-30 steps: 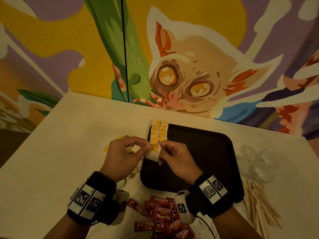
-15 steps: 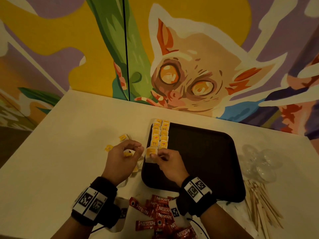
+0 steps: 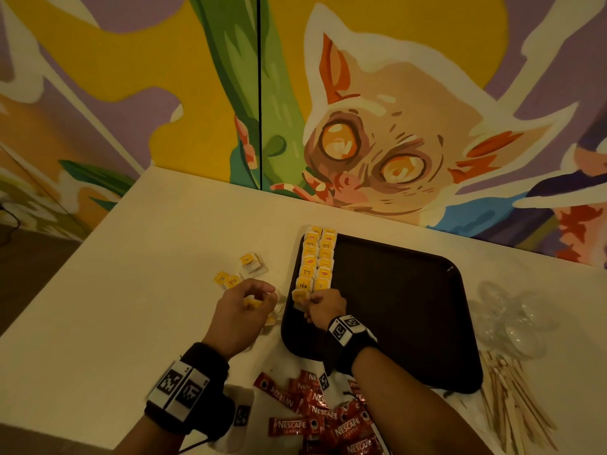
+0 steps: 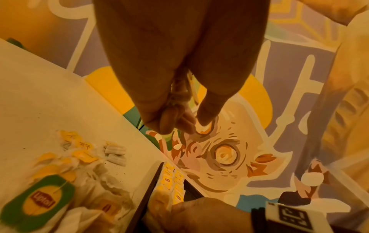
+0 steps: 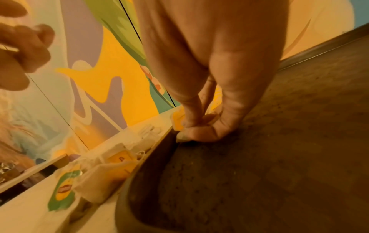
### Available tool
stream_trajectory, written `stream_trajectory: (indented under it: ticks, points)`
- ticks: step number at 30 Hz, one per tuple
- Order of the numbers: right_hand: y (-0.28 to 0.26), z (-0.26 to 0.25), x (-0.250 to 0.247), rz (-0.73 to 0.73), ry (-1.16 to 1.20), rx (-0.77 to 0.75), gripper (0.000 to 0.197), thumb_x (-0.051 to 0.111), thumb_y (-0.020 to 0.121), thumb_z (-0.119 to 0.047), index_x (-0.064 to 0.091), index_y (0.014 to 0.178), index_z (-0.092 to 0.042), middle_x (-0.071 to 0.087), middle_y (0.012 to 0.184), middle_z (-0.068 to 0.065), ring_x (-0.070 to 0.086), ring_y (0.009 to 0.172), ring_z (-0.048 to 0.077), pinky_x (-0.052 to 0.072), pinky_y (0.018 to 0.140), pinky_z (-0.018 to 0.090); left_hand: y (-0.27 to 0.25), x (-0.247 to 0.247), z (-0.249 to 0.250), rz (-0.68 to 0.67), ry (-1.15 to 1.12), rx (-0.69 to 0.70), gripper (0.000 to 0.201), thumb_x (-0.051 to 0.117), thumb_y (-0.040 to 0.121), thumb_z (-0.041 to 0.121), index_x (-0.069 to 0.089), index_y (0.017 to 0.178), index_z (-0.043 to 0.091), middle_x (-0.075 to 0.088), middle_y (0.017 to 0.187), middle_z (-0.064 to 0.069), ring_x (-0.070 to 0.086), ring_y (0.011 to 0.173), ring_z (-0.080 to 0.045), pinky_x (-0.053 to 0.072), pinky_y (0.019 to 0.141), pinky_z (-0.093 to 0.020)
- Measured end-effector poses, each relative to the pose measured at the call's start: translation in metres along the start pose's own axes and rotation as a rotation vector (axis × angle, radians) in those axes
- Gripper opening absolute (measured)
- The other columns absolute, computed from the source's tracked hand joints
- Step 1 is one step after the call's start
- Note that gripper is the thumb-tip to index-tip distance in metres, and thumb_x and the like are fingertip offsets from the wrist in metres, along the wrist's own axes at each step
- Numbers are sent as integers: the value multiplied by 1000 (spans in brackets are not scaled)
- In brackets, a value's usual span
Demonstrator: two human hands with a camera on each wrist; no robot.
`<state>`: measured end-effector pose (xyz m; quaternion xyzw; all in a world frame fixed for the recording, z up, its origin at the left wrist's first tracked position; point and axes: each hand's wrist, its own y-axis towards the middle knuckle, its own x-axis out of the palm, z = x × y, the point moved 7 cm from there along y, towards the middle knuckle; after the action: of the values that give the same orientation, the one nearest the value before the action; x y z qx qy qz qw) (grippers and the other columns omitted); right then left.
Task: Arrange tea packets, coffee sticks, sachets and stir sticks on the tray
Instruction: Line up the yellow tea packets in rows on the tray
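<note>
A dark tray [image 3: 394,307] lies on the white table. Yellow tea packets [image 3: 317,257] stand in two columns along its left edge. My right hand [image 3: 310,298] pinches one tea packet [image 3: 299,296] and holds it down at the near end of the left column; in the right wrist view the fingertips [image 5: 189,124] press it against the tray floor [image 5: 259,157]. My left hand [image 3: 259,297] hovers just left of the tray, fingers curled round a yellow-tagged tea packet [image 3: 253,303]. Red coffee sticks [image 3: 315,412] lie below the tray and wooden stir sticks [image 3: 512,399] to its right.
Loose tea packets [image 3: 253,262] and a green-labelled Lipton wrapper [image 4: 40,203] lie left of the tray. Clear plastic pieces [image 3: 512,320] sit right of it. A painted wall runs along the table's far edge.
The hands, together on one packet, have parted. My right hand lowered that packet onto the tray's left column; my left hand drew back left over the loose packets.
</note>
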<state>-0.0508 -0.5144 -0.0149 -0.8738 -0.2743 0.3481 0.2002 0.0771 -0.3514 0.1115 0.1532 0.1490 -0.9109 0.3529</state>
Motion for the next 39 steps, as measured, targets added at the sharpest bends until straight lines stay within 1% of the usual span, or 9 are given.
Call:
stream_trajectory:
  ticks: [10,16,19,25,27,29,34,37,39]
  points:
    - [8,12,3,165,85,-7,14,71,84,-5,61,86,-14,67,99,19,67,47,13,47,39,17,-2,3,-3,-20,-72,-55,2,67,90,21,68,90,20,66,85,4,61,79,-10,50,71,-27]
    - [12,11,1,177,54,-47,15,78,82,-15,64,81,-21,67,102,15,69,55,11,51,47,13,-3,12,-10,-92,-437,-282,54,32,101,51,66,100,10,70,83,-12,52,62,-19,38,54,-30]
    - [10,9,-1,173,42,-53,14,78,82,-15,65,80,-20,68,99,15,70,58,12,51,50,13,-1,14,-9,-105,-551,-330,63,27,99,57,64,101,6,68,78,-13,50,60,-21,36,55,-31]
    - [-15,-9,-14,160,75,-151,16,76,84,-19,61,78,-22,72,76,5,71,72,17,61,72,32,-1,16,-2,-152,-719,-366,73,25,95,63,58,112,0,63,83,-22,50,55,-19,34,54,-30]
    - [-31,-26,-21,151,104,-252,13,73,86,-19,62,81,-23,69,80,-5,68,76,7,59,70,24,-1,17,-4,-179,-712,-377,77,24,93,67,57,116,1,64,86,-23,50,55,-20,35,53,-29]
    - [-58,-53,-29,91,144,-401,5,71,88,-21,67,87,-19,67,84,-12,64,75,0,53,65,13,-1,20,-3,-217,-686,-384,78,23,92,69,56,120,4,65,87,-24,48,54,-20,35,50,-28]
    - [-123,-105,-37,-212,104,-715,19,72,88,-26,67,104,-34,64,106,-11,61,86,10,53,75,21,-2,30,6,-334,-606,-365,80,18,90,72,56,126,11,65,74,-18,44,61,-25,32,57,-32]
    - [-135,-112,-29,-352,-12,-771,34,75,85,-20,66,118,-27,58,116,-7,59,85,16,55,76,25,-3,40,10,-425,-567,-341,83,19,82,83,63,121,23,65,102,-35,49,85,-39,34,72,-40]
    - [-136,-112,-26,-369,-51,-779,37,75,85,-18,65,120,-22,57,119,-7,60,85,20,58,78,35,-4,42,12,-434,-528,-344,83,20,79,84,62,123,28,67,111,-27,59,102,-47,35,80,-44]
